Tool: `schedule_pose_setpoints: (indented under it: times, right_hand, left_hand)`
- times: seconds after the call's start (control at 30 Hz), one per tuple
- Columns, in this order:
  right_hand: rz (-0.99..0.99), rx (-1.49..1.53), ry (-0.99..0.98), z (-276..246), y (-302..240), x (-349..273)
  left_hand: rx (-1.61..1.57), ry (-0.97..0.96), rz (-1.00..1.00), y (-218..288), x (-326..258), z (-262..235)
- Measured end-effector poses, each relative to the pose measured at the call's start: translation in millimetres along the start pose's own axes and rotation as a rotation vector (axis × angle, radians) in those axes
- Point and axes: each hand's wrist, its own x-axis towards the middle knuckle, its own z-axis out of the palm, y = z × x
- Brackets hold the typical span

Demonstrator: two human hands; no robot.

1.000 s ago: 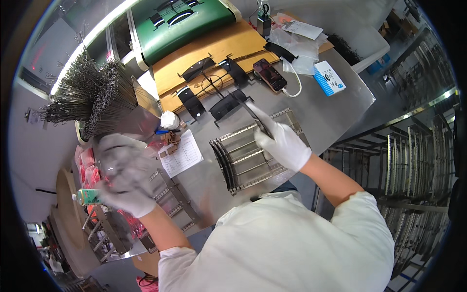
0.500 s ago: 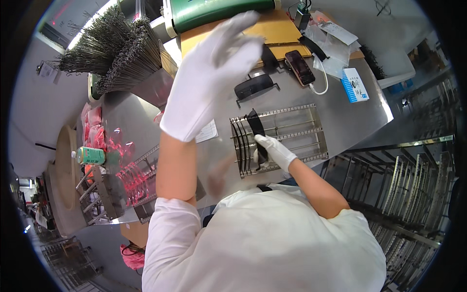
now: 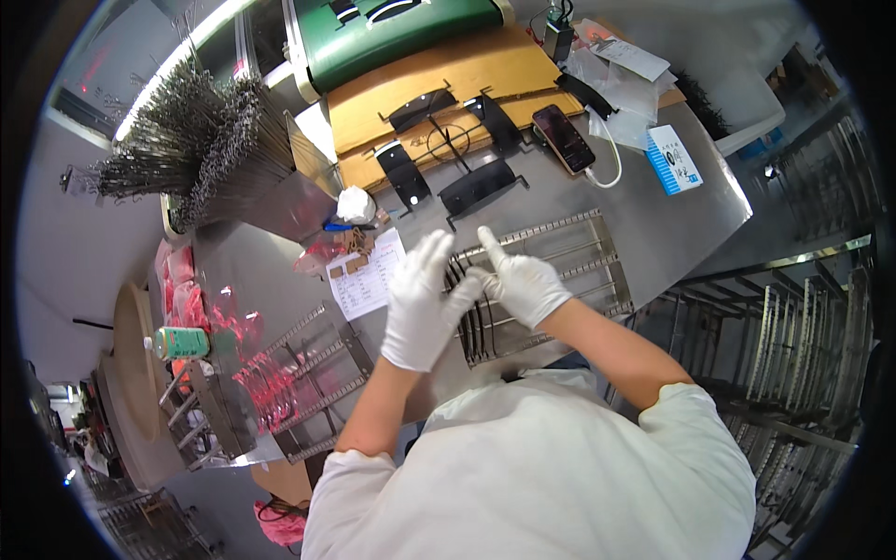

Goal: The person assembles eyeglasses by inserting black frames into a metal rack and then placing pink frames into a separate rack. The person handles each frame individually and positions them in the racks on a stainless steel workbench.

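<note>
My gloved left hand (image 3: 422,303) is open, fingers stretched upward, at the left end of a metal slotted rack (image 3: 597,245). My gloved right hand (image 3: 525,285) reaches over the rack from the right, its forefinger and thumb spread apart. Its thumb side is against or very near the black curved strips (image 3: 478,338), several of which stand upright side by side in the rack's left slots. The hands hide their upper parts. Beyond the rack lie loose black curved pieces with hooked ends, among them a near one (image 3: 481,189) and a left one (image 3: 403,175).
A phone (image 3: 563,138) on a white cable and a blue-and-white card (image 3: 674,161) lie at the right. Left are a paper sheet (image 3: 369,280), a second rack (image 3: 322,383) with pink-tinted pieces, a green bottle (image 3: 179,343) and bundled wire hooks (image 3: 224,149). Behind runs a green conveyor (image 3: 401,42).
My left hand has come down from above the table to the rack's left end. The right hand has let go of the black strip and spread its fingers. The view has shifted slightly.
</note>
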Motion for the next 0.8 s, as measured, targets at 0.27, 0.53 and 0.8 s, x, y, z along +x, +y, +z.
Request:
schedule_pose_setpoints:
  times: [0.27, 0.53, 0.8]
  right_hand:
    - [-0.041, -0.384, 0.101, -1.3, 57.5, 138.4]
    - [-0.244, -0.244, -0.002, -16.8, 59.9, 187.6]
    - [-0.712, 0.392, 0.252, -106.2, 16.0, 75.1]
  left_hand:
    - [0.259, -0.301, 0.127, 14.7, -12.1, 41.3]
    - [0.285, -0.323, 0.13, 15.0, -11.6, 39.9]
    - [-0.111, -0.153, -0.057, 2.6, -4.9, 25.9]
